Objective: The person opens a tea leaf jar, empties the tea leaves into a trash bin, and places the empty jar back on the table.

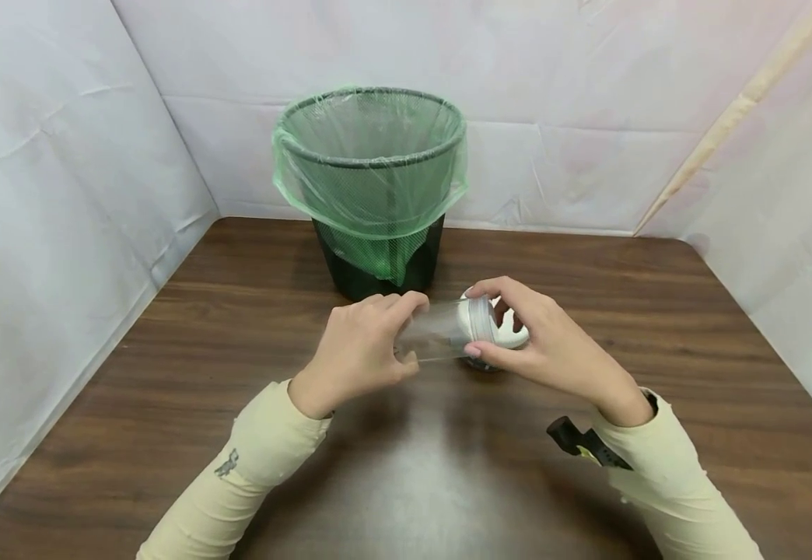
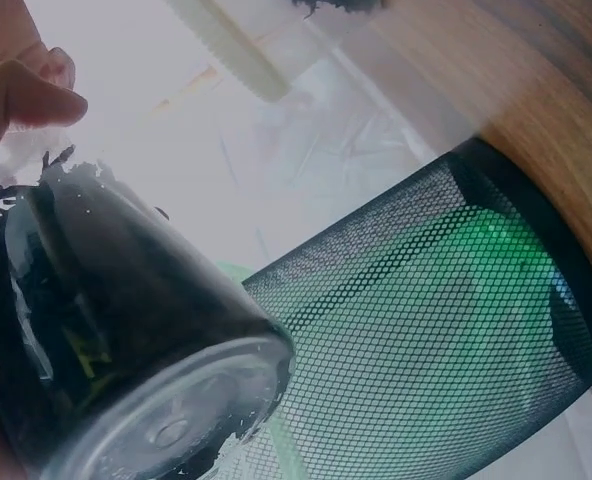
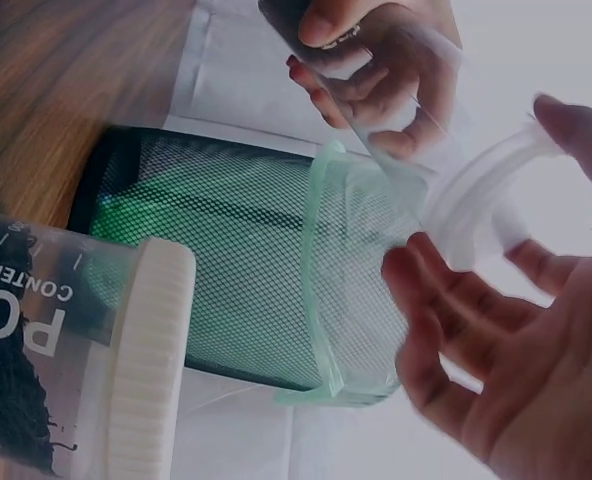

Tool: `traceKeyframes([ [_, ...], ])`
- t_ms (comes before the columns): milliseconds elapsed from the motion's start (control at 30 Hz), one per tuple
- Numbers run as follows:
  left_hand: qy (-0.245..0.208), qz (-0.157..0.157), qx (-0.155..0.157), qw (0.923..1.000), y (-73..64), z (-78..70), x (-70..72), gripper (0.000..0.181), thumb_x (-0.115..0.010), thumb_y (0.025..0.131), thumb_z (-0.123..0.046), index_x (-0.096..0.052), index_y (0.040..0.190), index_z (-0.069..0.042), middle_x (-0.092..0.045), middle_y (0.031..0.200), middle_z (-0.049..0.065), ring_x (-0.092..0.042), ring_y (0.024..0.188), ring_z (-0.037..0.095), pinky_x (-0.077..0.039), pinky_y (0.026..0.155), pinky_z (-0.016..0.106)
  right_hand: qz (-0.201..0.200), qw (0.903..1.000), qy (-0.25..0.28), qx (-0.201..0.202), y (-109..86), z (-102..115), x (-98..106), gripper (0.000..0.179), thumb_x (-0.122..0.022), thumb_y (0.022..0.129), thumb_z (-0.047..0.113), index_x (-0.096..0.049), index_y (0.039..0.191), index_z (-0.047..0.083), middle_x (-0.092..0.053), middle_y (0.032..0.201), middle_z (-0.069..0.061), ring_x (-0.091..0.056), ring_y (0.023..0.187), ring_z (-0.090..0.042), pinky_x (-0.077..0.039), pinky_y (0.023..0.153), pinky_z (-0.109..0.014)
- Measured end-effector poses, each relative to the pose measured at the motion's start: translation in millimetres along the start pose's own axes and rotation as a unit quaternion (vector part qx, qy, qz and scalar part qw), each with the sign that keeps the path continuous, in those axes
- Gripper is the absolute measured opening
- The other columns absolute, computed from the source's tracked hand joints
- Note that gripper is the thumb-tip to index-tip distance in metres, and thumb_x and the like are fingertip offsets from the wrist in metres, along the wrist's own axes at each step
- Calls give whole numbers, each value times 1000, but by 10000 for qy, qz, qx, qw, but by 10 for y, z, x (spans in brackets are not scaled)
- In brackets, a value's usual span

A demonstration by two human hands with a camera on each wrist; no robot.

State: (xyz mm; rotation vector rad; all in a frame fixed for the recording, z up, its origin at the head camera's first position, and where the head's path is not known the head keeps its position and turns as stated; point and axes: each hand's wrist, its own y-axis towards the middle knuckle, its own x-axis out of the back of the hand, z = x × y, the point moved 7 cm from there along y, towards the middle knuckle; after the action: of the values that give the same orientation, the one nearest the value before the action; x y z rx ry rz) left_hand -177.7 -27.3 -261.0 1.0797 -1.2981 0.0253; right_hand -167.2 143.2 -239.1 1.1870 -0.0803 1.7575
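Observation:
A clear plastic jar (image 1: 437,334) lies sideways in mid-air between both hands. My left hand (image 1: 367,342) grips its base end, thumb and fingers curled round the wall. At the other end my right hand (image 1: 539,338) holds a translucent ridged lid (image 3: 481,205) at the jar's mouth. Whether the lid is fully seated I cannot tell. In the left wrist view the held jar (image 2: 146,310) looks dark; contents or reflection, I cannot tell. Behind the right hand stands a second jar with dark stringy contents, lettering and a cream-white lid (image 3: 151,360), mostly hidden in the head view.
A black mesh wastebasket (image 1: 385,264) lined with a green bag (image 1: 371,194) stands at the back of the brown wooden table (image 1: 238,311). White sheeting (image 1: 560,93) hangs behind and on both sides. A black strap (image 1: 588,447) shows at the right sleeve.

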Motion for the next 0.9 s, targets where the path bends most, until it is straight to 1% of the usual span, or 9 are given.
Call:
traceKeyframes([
  [167,133,56,21,9999,4,22,20,47,-67,58,-10,-58,104,-15,-41,63,-9,-43,57,11,-34,41,27,140,9957,262,873,27,110,6,60,-83,73,10,-52,124,10,-53,121,1,-51,99,-12,-45,77,-28],
  [233,154,74,14,9999,-1,20,19,49,-69,57,-10,-59,105,-15,-43,64,-9,-44,58,12,-34,42,27,192,9941,308,1022,26,123,-8,69,-85,71,13,-48,129,8,-50,128,-3,-49,109,-15,-45,82,-30],
  [300,153,65,5,9999,-9,14,18,49,-69,58,-10,-58,105,-14,-45,65,-8,-44,58,12,-35,42,27,243,9952,346,883,18,97,-23,77,-84,73,19,-41,136,9,-46,134,-4,-48,114,-17,-45,85,-33],
  [367,165,60,-10,9998,-13,4,20,49,-68,58,-10,-58,105,-14,-48,67,-8,-45,58,13,-36,42,27,305,9975,369,528,4,46,-35,74,-76,82,25,-34,142,11,-42,139,-3,-49,114,-19,-45,87,-36],
  [467,204,50,-36,9998,-15,-7,17,48,-67,59,-11,-58,105,-14,-51,69,-7,-46,59,13,-37,42,27,327,9993,179,-77,-24,-40,-31,59,-57,96,33,-29,146,18,-52,129,-1,-56,102,-17,-48,80,-37],
  [600,255,20,-51,9997,-16,-15,22,48,-67,59,-11,-58,105,-14,-53,71,-6,-46,59,13,-38,43,28,279,9985,-238,-413,-34,-95,-25,41,-47,100,33,-40,139,23,-63,91,5,-58,75,-9,-46,64,-31],
  [667,269,-19,-49,9996,-19,-15,31,48,-67,58,-10,-58,105,-14,-54,71,-5,-47,59,14,-38,43,28,238,9984,-298,-407,-25,-96,-28,35,-51,99,28,-48,133,22,-60,80,9,-56,68,-6,-45,60,-28],
  [767,261,-52,-41,9996,-26,-9,38,49,-69,57,-9,-59,105,-14,-55,71,-5,-47,59,14,-39,43,29,198,9994,-105,-253,-8,-67,-25,31,-59,94,19,-54,125,18,-57,76,10,-55,68,-6,-47,60,-27],
  [900,230,-41,-19,9997,-41,1,45,50,-70,57,-9,-59,105,-14,-53,70,-5,-47,59,14,-38,42,29,228,9996,139,123,-2,-4,-13,41,-67,87,11,-54,126,14,-60,90,9,-56,79,-9,-50,64,-29],
])
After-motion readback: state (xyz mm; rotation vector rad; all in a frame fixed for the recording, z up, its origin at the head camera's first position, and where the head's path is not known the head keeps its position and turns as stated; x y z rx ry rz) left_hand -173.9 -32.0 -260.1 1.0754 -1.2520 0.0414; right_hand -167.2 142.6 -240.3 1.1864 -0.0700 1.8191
